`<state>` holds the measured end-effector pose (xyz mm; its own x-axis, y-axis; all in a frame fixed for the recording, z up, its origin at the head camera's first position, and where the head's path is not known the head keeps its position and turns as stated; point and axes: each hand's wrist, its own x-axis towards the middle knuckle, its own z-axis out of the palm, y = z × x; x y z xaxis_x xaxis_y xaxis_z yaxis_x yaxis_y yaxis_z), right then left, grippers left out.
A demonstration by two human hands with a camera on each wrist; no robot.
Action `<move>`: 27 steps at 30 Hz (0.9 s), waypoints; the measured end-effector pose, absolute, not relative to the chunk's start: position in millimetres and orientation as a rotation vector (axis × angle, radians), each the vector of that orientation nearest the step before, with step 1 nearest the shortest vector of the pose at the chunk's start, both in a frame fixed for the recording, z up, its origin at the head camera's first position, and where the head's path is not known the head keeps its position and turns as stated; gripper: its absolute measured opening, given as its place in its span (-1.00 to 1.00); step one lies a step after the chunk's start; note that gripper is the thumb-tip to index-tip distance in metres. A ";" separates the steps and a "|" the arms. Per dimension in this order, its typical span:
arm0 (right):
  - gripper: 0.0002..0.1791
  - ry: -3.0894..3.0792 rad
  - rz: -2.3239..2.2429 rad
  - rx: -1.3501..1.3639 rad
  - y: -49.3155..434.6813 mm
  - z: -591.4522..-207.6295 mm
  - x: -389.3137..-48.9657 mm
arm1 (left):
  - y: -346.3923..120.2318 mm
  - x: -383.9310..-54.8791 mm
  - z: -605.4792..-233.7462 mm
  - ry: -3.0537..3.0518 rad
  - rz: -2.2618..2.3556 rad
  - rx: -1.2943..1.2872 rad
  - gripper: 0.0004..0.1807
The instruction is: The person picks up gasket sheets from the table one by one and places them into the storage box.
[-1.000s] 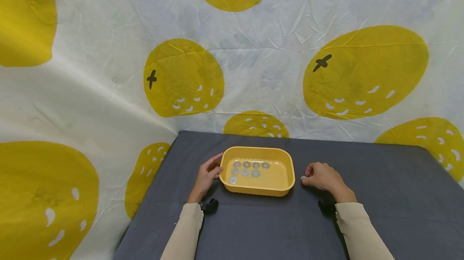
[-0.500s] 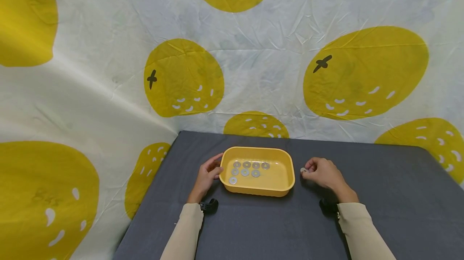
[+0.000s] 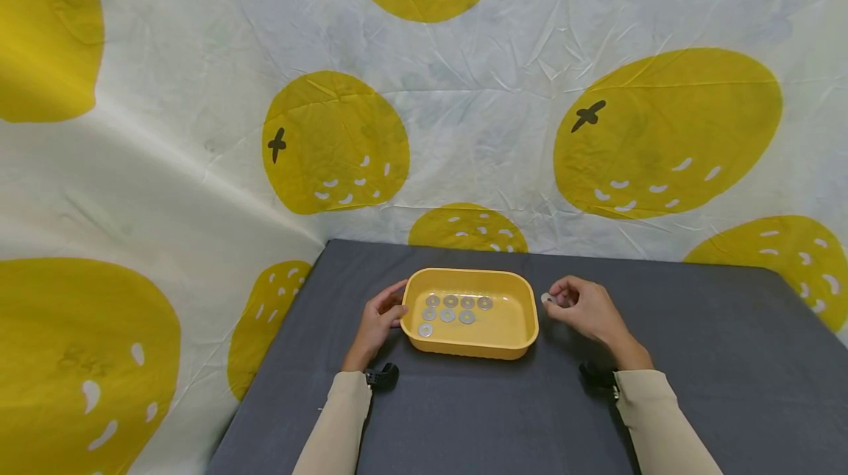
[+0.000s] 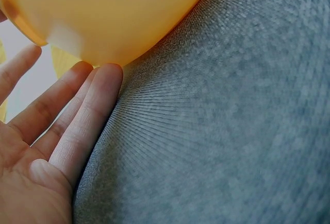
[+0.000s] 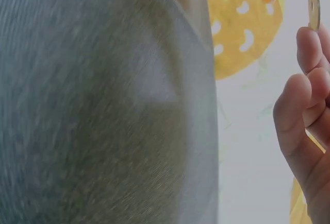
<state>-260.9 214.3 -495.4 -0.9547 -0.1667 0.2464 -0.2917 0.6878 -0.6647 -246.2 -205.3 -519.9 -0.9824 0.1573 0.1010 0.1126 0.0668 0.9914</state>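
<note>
A yellow plastic tray (image 3: 470, 350) sits on the dark cloth, with several flat metal washers (image 3: 447, 315) lying in rows inside, towards its left. At its left end my left hand (image 3: 380, 320) rests against the wall, the thumb at the rim. In the left wrist view the fingers (image 4: 98, 100) are fairly straight, tips touching the tray's outer wall (image 4: 124, 18). Just right of the tray, my right hand (image 3: 589, 311) pinches one washer (image 3: 547, 298) between thumb and fingertips, raised off the cloth. That washer (image 5: 313, 7) stands nearly edge-on in the right wrist view.
The dark grey cloth (image 3: 503, 416) covers the table around the tray. Behind and to the left hangs a white curtain (image 3: 464, 143) printed with yellow fruit.
My right hand has lifted the washer from the cloth and moved it slightly away from me, towards the tray's right rim. The left hand and tray have stayed put.
</note>
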 end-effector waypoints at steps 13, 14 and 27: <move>-0.77 -2.681 1.190 0.551 187.4 -487.6 -254.1 | -204.2 -245.6 -520.6 2.261 2.145 0.293 -0.41; -0.77 -2.675 1.190 0.563 185.4 -487.4 -253.6 | -204.4 -245.9 -520.4 2.264 2.138 0.292 -0.41; -0.78 -2.633 1.133 0.709 163.0 -485.3 -247.8 | -204.7 -261.0 -547.9 2.330 2.149 0.235 -0.45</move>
